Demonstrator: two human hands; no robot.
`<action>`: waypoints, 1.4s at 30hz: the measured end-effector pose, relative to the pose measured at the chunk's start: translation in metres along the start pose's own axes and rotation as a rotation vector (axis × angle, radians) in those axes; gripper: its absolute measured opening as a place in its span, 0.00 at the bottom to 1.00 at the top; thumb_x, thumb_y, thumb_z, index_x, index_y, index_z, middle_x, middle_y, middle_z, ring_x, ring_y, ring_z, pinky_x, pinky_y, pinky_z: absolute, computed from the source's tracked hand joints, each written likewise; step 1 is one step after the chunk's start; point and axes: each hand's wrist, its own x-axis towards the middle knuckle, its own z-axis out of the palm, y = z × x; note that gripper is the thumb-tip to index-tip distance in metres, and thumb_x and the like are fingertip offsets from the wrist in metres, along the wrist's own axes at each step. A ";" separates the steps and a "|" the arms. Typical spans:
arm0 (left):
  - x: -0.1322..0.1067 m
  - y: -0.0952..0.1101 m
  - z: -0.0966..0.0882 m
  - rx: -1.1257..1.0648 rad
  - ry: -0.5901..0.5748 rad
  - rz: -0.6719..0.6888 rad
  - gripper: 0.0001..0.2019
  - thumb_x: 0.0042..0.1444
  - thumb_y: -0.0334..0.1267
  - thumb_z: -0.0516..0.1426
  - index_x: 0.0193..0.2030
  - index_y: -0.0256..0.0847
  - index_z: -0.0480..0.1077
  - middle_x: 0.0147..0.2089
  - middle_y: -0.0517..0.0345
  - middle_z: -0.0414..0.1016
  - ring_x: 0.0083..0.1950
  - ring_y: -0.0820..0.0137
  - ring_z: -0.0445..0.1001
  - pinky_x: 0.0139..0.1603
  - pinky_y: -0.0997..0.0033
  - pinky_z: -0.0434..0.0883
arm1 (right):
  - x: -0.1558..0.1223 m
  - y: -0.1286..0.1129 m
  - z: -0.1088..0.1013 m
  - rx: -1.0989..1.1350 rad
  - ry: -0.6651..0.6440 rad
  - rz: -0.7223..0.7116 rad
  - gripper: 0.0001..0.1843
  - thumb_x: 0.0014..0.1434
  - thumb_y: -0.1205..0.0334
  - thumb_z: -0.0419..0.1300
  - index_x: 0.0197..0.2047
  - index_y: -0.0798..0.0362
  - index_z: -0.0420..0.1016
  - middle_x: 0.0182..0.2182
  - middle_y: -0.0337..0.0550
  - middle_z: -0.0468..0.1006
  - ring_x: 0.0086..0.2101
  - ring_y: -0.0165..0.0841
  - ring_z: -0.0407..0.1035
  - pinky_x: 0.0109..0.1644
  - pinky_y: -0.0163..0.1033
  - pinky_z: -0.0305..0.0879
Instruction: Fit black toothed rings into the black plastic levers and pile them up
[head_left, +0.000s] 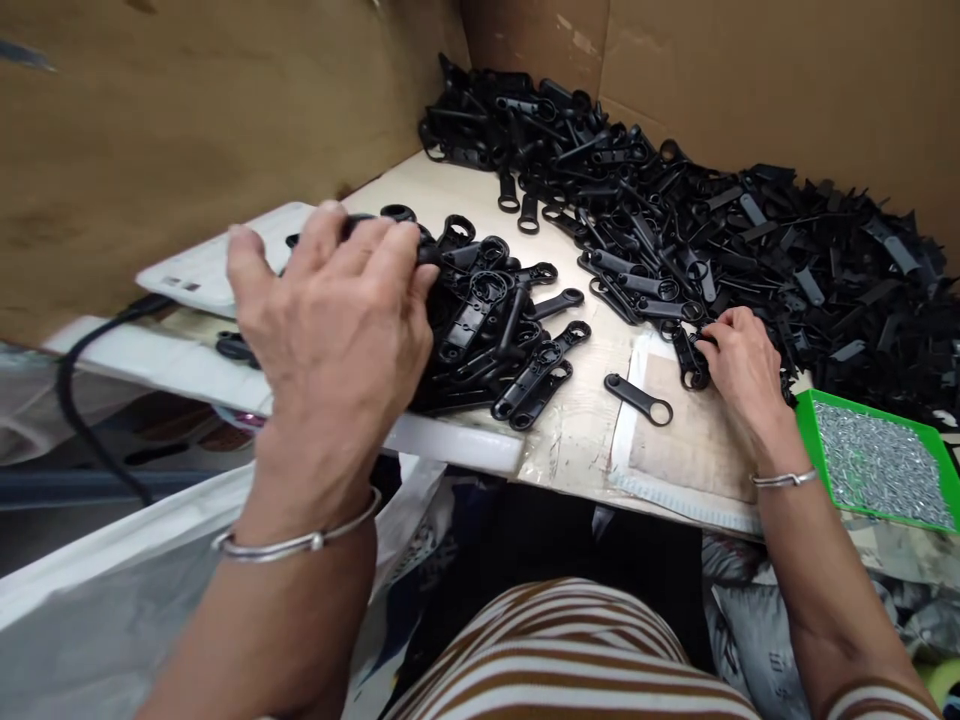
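My left hand (pixel 337 320) hovers over a small heap of black plastic handle parts (pixel 495 330) on the table, its fingers curled round one black part at the heap's top left. My right hand (pixel 739 365) rests at the edge of a large pile of the same black parts (pixel 712 230), fingers pinched on one black part (pixel 688 360). A single black part (pixel 639 398) lies alone between the two hands. Both wrists wear thin silver bangles.
A green tray (pixel 810 410) of small metal screws sits at the right edge. Cardboard walls (pixel 187 130) enclose the table at the back and left. A white device (pixel 202 265) with a black cable lies at the left. A white bag (pixel 112 600) hangs below.
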 end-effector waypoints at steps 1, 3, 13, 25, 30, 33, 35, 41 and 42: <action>0.005 -0.003 0.002 0.016 0.000 -0.005 0.19 0.67 0.41 0.46 0.58 0.38 0.68 0.62 0.46 0.71 0.69 0.51 0.60 0.67 0.30 0.44 | 0.003 -0.001 0.003 -0.009 -0.023 0.014 0.07 0.59 0.62 0.60 0.36 0.53 0.80 0.43 0.51 0.74 0.44 0.44 0.68 0.40 0.46 0.69; 0.010 -0.007 0.005 0.020 -0.005 0.002 0.18 0.67 0.38 0.46 0.59 0.40 0.67 0.65 0.48 0.69 0.71 0.52 0.56 0.66 0.26 0.36 | 0.006 -0.001 0.006 0.026 -0.046 0.040 0.05 0.58 0.63 0.61 0.35 0.53 0.79 0.43 0.50 0.74 0.43 0.43 0.69 0.40 0.46 0.69; -0.045 0.058 0.044 -0.045 -0.073 0.738 0.13 0.65 0.27 0.49 0.53 0.34 0.69 0.59 0.46 0.74 0.66 0.59 0.65 0.68 0.39 0.55 | -0.064 0.018 -0.027 0.478 0.019 0.041 0.08 0.60 0.57 0.59 0.35 0.51 0.77 0.47 0.46 0.80 0.41 0.38 0.76 0.39 0.39 0.72; -0.061 0.097 0.056 -0.076 -0.605 0.661 0.10 0.60 0.20 0.48 0.38 0.34 0.69 0.40 0.50 0.70 0.46 0.62 0.69 0.50 0.61 0.70 | -0.116 0.021 -0.001 0.097 -0.118 -0.251 0.17 0.67 0.57 0.48 0.54 0.52 0.70 0.44 0.49 0.78 0.42 0.42 0.74 0.44 0.46 0.72; -0.068 0.092 0.055 -0.480 -0.683 0.407 0.10 0.59 0.23 0.52 0.41 0.36 0.72 0.41 0.52 0.72 0.46 0.66 0.70 0.46 0.69 0.71 | -0.110 0.021 -0.007 0.200 -0.154 -0.246 0.17 0.68 0.58 0.48 0.53 0.50 0.73 0.44 0.49 0.77 0.43 0.40 0.74 0.48 0.46 0.72; -0.074 0.089 0.057 -0.724 -0.697 0.217 0.09 0.58 0.26 0.55 0.44 0.37 0.72 0.43 0.53 0.75 0.47 0.66 0.73 0.50 0.69 0.70 | -0.111 0.010 -0.021 0.379 -0.014 -0.085 0.15 0.66 0.56 0.54 0.51 0.51 0.75 0.47 0.48 0.77 0.41 0.38 0.75 0.48 0.44 0.74; -0.076 0.086 0.055 -0.769 -0.742 0.139 0.11 0.59 0.27 0.54 0.46 0.38 0.71 0.42 0.54 0.77 0.46 0.66 0.75 0.48 0.68 0.71 | -0.113 0.001 -0.028 0.544 0.051 0.029 0.14 0.63 0.56 0.58 0.49 0.50 0.77 0.47 0.46 0.78 0.37 0.34 0.75 0.43 0.40 0.76; -0.064 0.077 0.035 -0.845 -0.948 0.132 0.18 0.58 0.28 0.53 0.54 0.41 0.72 0.40 0.53 0.81 0.42 0.65 0.78 0.42 0.70 0.72 | -0.118 -0.018 -0.023 0.864 0.022 0.192 0.13 0.59 0.58 0.64 0.47 0.50 0.79 0.43 0.44 0.80 0.35 0.31 0.75 0.39 0.37 0.77; -0.062 0.078 0.034 -0.955 -0.990 0.073 0.18 0.58 0.30 0.53 0.55 0.40 0.72 0.42 0.51 0.81 0.43 0.64 0.78 0.40 0.70 0.73 | -0.118 -0.021 -0.022 0.895 0.032 0.205 0.14 0.59 0.58 0.64 0.48 0.50 0.79 0.42 0.44 0.80 0.35 0.31 0.75 0.39 0.37 0.78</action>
